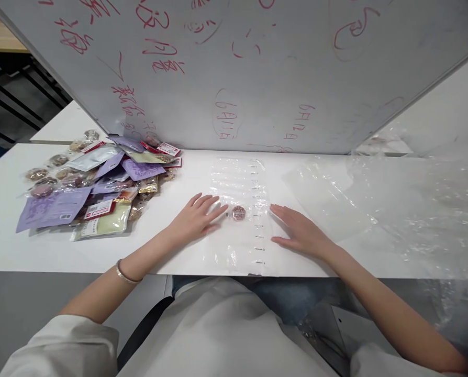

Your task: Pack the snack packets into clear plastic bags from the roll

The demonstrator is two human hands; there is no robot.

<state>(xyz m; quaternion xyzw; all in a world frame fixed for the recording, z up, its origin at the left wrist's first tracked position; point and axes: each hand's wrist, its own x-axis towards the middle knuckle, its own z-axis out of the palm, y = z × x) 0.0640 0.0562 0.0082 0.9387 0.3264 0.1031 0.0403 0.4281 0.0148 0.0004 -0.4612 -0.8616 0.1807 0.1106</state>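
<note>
A clear plastic sheet [234, 246] with a column of short dark marks lies flat on the white table. On its middle sits a small round reddish-brown item [239, 212]. My left hand [197, 215] rests at the sheet's left edge, fingers spread, with nothing held. At the right edge of the sheet is my right hand [299, 230], its thumb and fingers apart and nothing between them. The round item lies between the two hands, touched by neither.
A pile of purple, green and silver packets [108, 178] with small wrapped round items covers the table's left part. Crumpled clear plastic film [422, 204] spreads over the right. A whiteboard [257, 78] with red writing stands along the back edge.
</note>
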